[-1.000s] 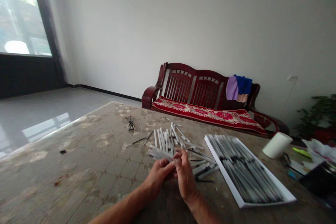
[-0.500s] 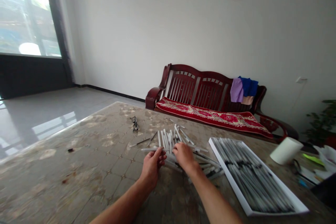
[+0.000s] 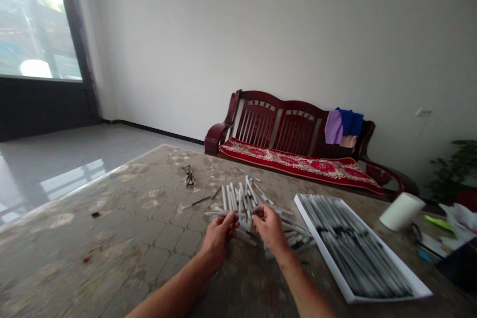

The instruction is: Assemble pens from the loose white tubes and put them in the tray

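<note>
A loose heap of white pen barrels (image 3: 244, 198) lies in the middle of the patterned table (image 3: 122, 218). My left hand (image 3: 219, 234) is closed on one white pen barrel (image 3: 214, 213), which points out to the left. My right hand (image 3: 270, 228) is beside it, fingers pinched on another white pen piece at the near edge of the heap. The two hands are a small gap apart. A few thin black refills (image 3: 197, 201) lie left of the heap.
A flat white tray (image 3: 376, 293) packed with several pens lies to the right. Folded glasses (image 3: 189, 176) rest farther back. A white roll (image 3: 401, 211) and mixed items sit at the far right. A red wooden bench (image 3: 298, 144) stands behind the table.
My hands first held a piece together close to me, then reached forward to the heap. Now they are slightly apart, each with a white piece. The camera shifted slightly.
</note>
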Available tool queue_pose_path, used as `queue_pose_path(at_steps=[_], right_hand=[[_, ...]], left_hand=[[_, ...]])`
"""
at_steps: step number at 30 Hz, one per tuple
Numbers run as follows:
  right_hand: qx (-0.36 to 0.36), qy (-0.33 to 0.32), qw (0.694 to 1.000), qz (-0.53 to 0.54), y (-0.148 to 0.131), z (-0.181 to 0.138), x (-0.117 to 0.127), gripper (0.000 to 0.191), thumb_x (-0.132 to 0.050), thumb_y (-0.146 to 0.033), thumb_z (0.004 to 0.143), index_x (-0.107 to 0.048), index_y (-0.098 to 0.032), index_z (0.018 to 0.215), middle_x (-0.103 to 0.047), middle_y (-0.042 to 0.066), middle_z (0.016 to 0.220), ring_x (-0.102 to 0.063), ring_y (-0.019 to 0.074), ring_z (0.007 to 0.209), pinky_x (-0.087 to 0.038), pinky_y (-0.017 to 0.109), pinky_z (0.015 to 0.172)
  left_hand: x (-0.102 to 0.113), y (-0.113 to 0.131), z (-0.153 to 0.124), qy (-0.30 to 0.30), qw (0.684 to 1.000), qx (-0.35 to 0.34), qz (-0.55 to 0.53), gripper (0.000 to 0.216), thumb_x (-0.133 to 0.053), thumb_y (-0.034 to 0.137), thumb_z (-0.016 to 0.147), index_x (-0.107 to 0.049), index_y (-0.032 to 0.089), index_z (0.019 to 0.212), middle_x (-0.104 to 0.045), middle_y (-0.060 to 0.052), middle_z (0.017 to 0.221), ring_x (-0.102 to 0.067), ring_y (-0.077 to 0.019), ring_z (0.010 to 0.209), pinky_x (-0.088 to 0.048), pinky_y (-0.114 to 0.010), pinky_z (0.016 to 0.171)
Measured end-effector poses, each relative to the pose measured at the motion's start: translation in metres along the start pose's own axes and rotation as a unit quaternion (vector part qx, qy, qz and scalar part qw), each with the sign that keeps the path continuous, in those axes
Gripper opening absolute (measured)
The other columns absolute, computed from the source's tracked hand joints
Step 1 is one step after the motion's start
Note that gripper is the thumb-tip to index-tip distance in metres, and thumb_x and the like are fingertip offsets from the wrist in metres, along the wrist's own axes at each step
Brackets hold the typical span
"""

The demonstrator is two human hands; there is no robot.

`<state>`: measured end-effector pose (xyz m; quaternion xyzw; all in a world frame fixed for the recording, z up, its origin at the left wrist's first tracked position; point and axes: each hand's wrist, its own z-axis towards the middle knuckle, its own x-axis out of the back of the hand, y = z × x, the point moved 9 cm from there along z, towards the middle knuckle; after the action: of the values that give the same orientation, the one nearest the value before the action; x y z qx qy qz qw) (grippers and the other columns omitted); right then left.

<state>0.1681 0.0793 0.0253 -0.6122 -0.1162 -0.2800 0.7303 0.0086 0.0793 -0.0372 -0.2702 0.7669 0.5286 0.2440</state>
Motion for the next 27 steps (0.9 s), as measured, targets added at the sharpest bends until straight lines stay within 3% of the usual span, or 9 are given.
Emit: queue_pose_path(at_steps=[3, 7, 17, 27], right_hand=[[-0.058, 0.042, 0.964, 0.254, 0.019, -0.023, 0.007, 0.026, -0.066, -0.035, 0.072, -0.065, -0.017, 0.091, -0.068, 0.001, 0.071, -0.064, 0.0175, 0.061, -0.048, 0.024, 0.049], [-0.105, 0.078, 0.923, 0.362, 0.024, -0.040, 0.004, 0.033, -0.076, -0.040, 0.065, -0.064, -0.018, 0.085, -0.069, 0.001, 0.071, -0.066, 0.0179, 0.066, -0.052, 0.025, 0.053], [-0.129, 0.081, 0.913, 0.379, 0.021, -0.039, -0.006, 0.034, -0.078, -0.039, 0.060, -0.065, -0.017, 0.082, -0.070, 0.001, 0.069, -0.064, 0.0156, 0.059, -0.045, 0.020, 0.043], [-0.088, 0.082, 0.946, 0.301, 0.022, -0.036, 0.000, 0.032, -0.074, -0.044, 0.064, -0.068, -0.016, 0.079, -0.068, 0.001, 0.062, -0.063, 0.0167, 0.055, -0.040, 0.020, 0.039]], left_hand=[[-0.005, -0.006, -0.001, -0.015, 1.000, 0.015, 0.003, 0.025, -0.087, 0.027, 0.063, -0.071, 0.011, 0.074, -0.068, -0.002, 0.064, -0.062, -0.0082, 0.054, -0.046, -0.014, 0.045], [-0.008, -0.009, -0.002, -0.026, 0.999, 0.023, 0.004, 0.019, -0.085, 0.023, 0.067, -0.071, 0.011, 0.072, -0.068, -0.003, 0.060, -0.062, -0.0080, 0.053, -0.047, -0.014, 0.047], [-0.012, -0.011, -0.002, -0.058, 0.998, 0.020, 0.025, 0.030, -0.090, 0.027, 0.058, -0.072, 0.011, 0.076, -0.069, -0.002, 0.061, -0.062, -0.0089, 0.054, -0.046, -0.014, 0.046], [-0.014, -0.009, -0.002, -0.072, 0.996, 0.004, 0.060, 0.039, -0.092, 0.038, 0.050, -0.074, 0.012, 0.073, -0.069, -0.002, 0.061, -0.059, -0.0084, 0.053, -0.042, -0.015, 0.046]])
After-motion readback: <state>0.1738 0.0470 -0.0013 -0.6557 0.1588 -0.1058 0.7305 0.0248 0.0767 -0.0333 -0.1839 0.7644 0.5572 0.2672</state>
